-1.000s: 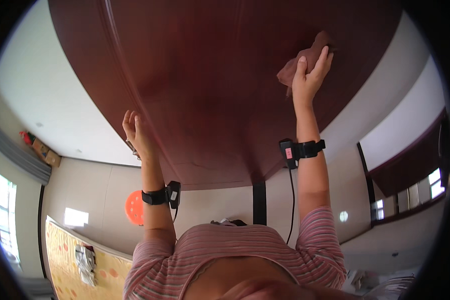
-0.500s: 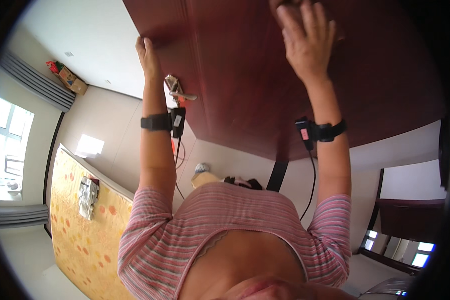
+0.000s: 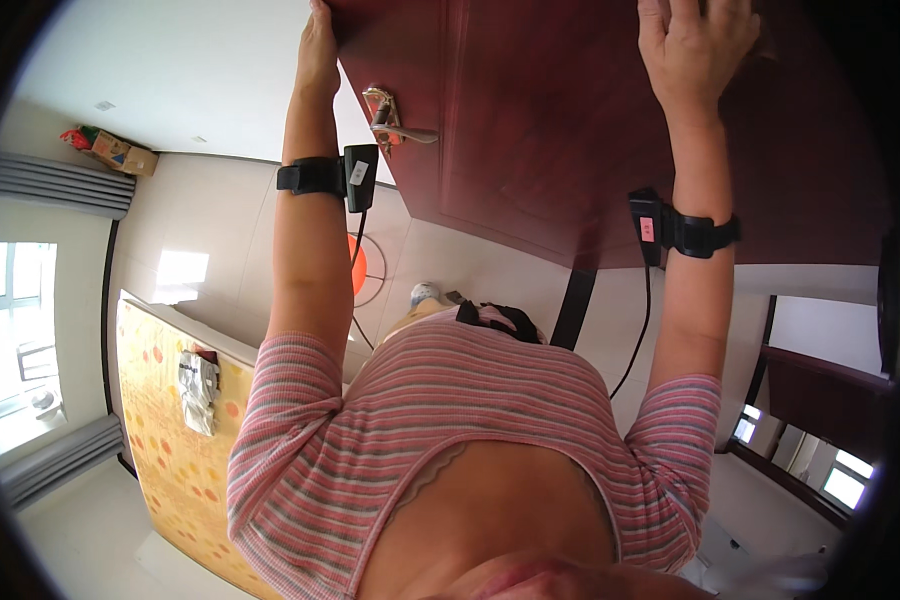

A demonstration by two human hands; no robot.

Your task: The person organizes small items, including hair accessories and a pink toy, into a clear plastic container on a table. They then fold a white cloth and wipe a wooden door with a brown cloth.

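A dark red panelled door (image 3: 540, 130) fills the upper part of the head view. My left hand (image 3: 317, 50) is closed on the door's edge, above the metal lever handle (image 3: 395, 125); the picture's top cuts off its fingertips. Against the door's face, my right hand (image 3: 698, 45) presses with its fingers somewhat apart. Beneath and beside it shows a bit of what looks like a brown cloth (image 3: 766, 46), mostly hidden by the hand. Each wrist wears a black strap with a small cabled box.
An orange round thing (image 3: 358, 268) is on the tiled floor behind my left arm. To the left lies a yellow flower-patterned mattress (image 3: 170, 440) with a grey-white item (image 3: 199, 390) on it. A cardboard box (image 3: 130, 157) stands by the grey curtain. Dark furniture (image 3: 820, 395) is at right.
Both hands now appear higher in the picture, the right one also further right across the door. The door handle appears higher and more to the right; more of the orange thing shows.
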